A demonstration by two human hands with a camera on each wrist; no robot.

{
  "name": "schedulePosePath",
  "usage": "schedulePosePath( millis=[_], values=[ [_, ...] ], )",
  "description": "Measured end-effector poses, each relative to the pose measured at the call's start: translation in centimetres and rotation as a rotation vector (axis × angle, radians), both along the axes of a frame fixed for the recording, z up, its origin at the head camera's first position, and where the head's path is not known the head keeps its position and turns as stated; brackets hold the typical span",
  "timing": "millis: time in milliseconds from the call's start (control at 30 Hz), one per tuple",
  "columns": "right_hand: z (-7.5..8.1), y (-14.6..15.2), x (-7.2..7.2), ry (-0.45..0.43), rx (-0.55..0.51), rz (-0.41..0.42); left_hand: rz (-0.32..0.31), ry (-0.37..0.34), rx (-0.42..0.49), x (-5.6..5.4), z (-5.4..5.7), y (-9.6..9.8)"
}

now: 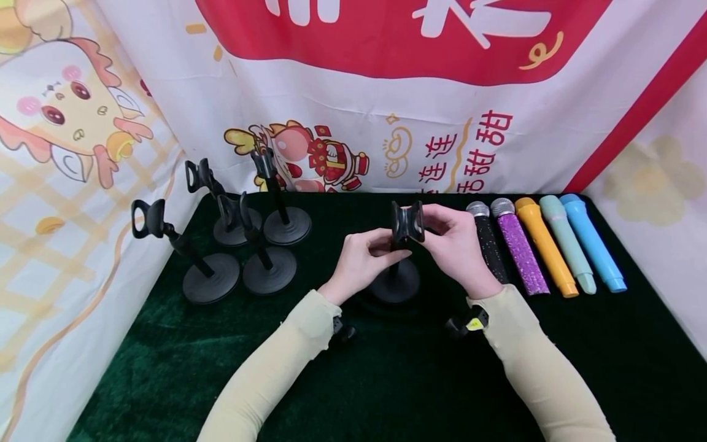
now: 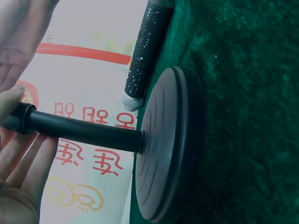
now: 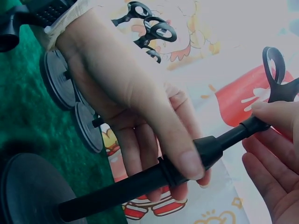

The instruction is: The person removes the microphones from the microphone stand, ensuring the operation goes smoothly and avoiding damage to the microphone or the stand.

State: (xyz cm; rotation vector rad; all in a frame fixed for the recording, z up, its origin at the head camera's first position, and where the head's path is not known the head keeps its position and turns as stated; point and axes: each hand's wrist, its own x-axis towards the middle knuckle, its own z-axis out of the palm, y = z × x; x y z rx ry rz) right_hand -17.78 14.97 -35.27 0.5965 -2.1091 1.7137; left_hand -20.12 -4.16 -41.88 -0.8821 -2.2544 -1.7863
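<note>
A black desktop microphone stand with a round base (image 1: 394, 283) is in front of me, midway across the table. My left hand (image 1: 361, 258) grips the stand's collar, thumb on one side and fingers on the other, as the right wrist view shows. My right hand (image 1: 455, 242) pinches the thin upper rod just below the clip (image 1: 407, 224) at the top. Between the two hands runs a stretch of rod (image 3: 233, 136). The left wrist view shows the lower pole (image 2: 88, 132) and the ridged base against the green cloth.
Several similar black stands (image 1: 212, 279) are grouped at the back left. To the right lies a row of microphones: black (image 1: 488, 242), purple (image 1: 519, 248), orange (image 1: 545, 245), mint green (image 1: 567, 242) and blue (image 1: 593, 242). A printed curtain (image 1: 342, 67) hangs behind the green cloth (image 1: 386, 380).
</note>
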Motion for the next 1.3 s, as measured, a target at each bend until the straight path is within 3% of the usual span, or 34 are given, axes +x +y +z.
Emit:
schedulePosePath(
  millis=[300,600,867,1100,1300],
  values=[
    [0.0,-0.2,-0.2,0.003,0.047,0.037,-0.001,-0.011,0.004,0.0,-0.2,-0.7],
    [0.0,-0.4,-0.1,0.023,0.0,0.017,-0.015,-0.012,0.02,0.0,0.0,-0.5],
    [-0.5,-0.4,-0.3,0.069,0.02,0.006,-0.009,-0.035,0.032,0.2,-0.1,-0.6],
    [-1.2,-0.4,-0.5,0.056,0.032,-0.007,0.001,-0.033,0.022,0.2,-0.3,-0.7],
    [-2.2,-0.2,-0.5,0.061,0.055,-0.001,-0.02,-0.071,0.03,0.1,-0.3,-0.6]
  ],
)
